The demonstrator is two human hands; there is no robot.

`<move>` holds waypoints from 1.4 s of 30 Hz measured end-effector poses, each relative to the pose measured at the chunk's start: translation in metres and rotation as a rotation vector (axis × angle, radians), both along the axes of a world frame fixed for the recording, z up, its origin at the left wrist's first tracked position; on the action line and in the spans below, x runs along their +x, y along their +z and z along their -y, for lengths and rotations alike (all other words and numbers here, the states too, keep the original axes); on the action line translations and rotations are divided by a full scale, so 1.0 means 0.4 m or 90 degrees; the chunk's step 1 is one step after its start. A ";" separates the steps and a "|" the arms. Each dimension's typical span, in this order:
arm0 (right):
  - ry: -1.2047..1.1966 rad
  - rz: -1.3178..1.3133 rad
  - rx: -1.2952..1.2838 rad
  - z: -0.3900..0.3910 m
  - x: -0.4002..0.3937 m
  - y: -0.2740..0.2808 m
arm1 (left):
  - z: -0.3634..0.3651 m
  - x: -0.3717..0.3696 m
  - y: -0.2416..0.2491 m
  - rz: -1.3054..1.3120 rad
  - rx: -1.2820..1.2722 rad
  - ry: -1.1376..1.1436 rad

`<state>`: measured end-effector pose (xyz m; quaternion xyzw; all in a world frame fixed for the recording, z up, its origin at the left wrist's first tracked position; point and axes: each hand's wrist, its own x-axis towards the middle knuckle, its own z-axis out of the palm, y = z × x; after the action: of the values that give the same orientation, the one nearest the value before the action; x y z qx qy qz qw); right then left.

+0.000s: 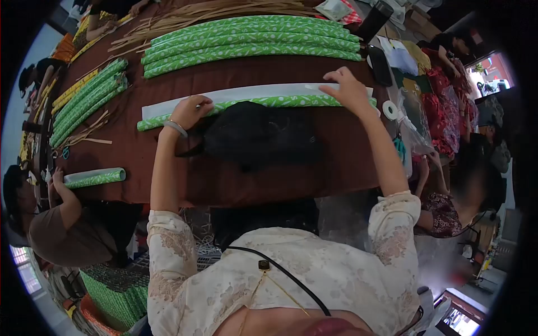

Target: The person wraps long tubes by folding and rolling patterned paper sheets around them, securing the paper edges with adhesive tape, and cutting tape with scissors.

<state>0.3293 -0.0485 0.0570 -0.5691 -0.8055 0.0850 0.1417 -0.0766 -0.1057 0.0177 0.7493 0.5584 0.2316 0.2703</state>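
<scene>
A long roll of green patterned wrapping paper lies across the table in front of me, its loose white-backed edge showing along the far side. My left hand, with a band at the wrist, rests over the left part of the roll. Its fingers are curled with the tips together, and I cannot tell what is between them. Over the roll's right end, my right hand has thumb and fingers spread apart. Beside its thumb a small whitish strip shows on the paper. A black shape hides part of the roll's near side.
Several finished green rolls lie at the back, below brown strips. More green rolls are at left. A tape roll, black phone and teal-handled scissors line the right edge. People sit on both sides.
</scene>
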 end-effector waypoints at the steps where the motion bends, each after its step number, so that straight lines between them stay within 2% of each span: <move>1: 0.014 0.014 -0.012 -0.005 -0.014 -0.018 | 0.001 -0.002 0.000 -0.041 -0.003 0.006; 4: 0.036 0.053 -0.043 -0.032 -0.010 -0.076 | -0.003 -0.010 0.006 -0.099 -0.013 -0.003; 6: 0.025 -0.056 -0.070 -0.055 0.026 -0.097 | 0.005 -0.014 0.015 -0.091 -0.013 -0.025; 8: 0.026 -0.243 0.064 -0.085 0.121 -0.104 | 0.007 -0.014 0.020 -0.094 -0.015 -0.022; 10: -0.122 -0.559 0.073 -0.072 0.216 -0.052 | 0.008 -0.011 0.017 -0.088 -0.018 -0.022; 12: -0.167 -0.917 -0.035 -0.051 0.366 0.008 | 0.003 -0.016 0.011 -0.084 -0.028 -0.012; 14: -0.351 -1.083 0.051 -0.074 0.530 0.043 | 0.006 -0.016 0.007 -0.129 -0.002 -0.001; 16: -0.388 -1.114 0.211 -0.071 0.690 0.049 | 0.002 -0.019 0.006 -0.144 0.007 -0.021; 18: -0.395 -1.023 0.355 -0.057 0.759 0.063 | -0.002 -0.021 -0.001 -0.149 0.011 -0.018; 20: -0.446 -0.898 0.391 -0.057 0.822 0.039 | -0.003 -0.020 0.006 -0.159 -0.001 -0.017; 22: -0.406 -0.809 0.281 -0.077 0.921 -0.064 | -0.005 -0.017 0.000 -0.143 0.013 -0.016; 24: -0.446 -0.717 0.067 -0.078 0.909 -0.125 | -0.005 -0.013 0.011 -0.161 -0.017 -0.011; 26: -0.523 -0.629 -0.041 -0.055 0.845 -0.149 | -0.004 -0.006 0.022 -0.162 -0.014 -0.007; 28: -0.340 -0.310 -0.201 -0.067 0.917 -0.241 | -0.007 -0.014 0.016 -0.153 -0.030 -0.011; 29: -0.409 -0.043 -0.131 -0.071 0.922 -0.286 | -0.006 -0.012 0.020 -0.156 -0.031 -0.009; 30: -0.405 -0.046 -0.135 -0.069 0.911 -0.281 | -0.005 -0.008 0.024 -0.160 -0.028 -0.015; 32: -0.508 0.097 -0.059 -0.048 0.875 -0.220 | -0.004 -0.002 0.031 -0.169 -0.030 -0.019; 35: -0.561 0.083 0.059 -0.025 0.766 -0.088 | -0.009 -0.008 0.020 -0.171 -0.020 -0.024; 36: -0.473 0.106 0.119 -0.022 0.737 -0.061 | -0.007 -0.009 0.021 -0.173 -0.019 -0.024; 38: -0.293 0.022 0.203 -0.019 0.627 -0.022 | -0.004 -0.001 0.025 -0.163 -0.022 -0.016; 40: -0.065 -0.043 0.150 -0.004 0.476 0.012 | -0.003 -0.003 0.022 -0.168 -0.027 -0.011; 42: 0.132 -0.087 0.167 0.007 0.339 -0.010 | -0.007 -0.008 0.014 -0.171 -0.012 -0.030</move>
<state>0.4647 -0.0513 0.0529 -0.4527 -0.8523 0.0316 0.2600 -0.0797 -0.1029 0.0233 0.7839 0.5740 0.1178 0.2054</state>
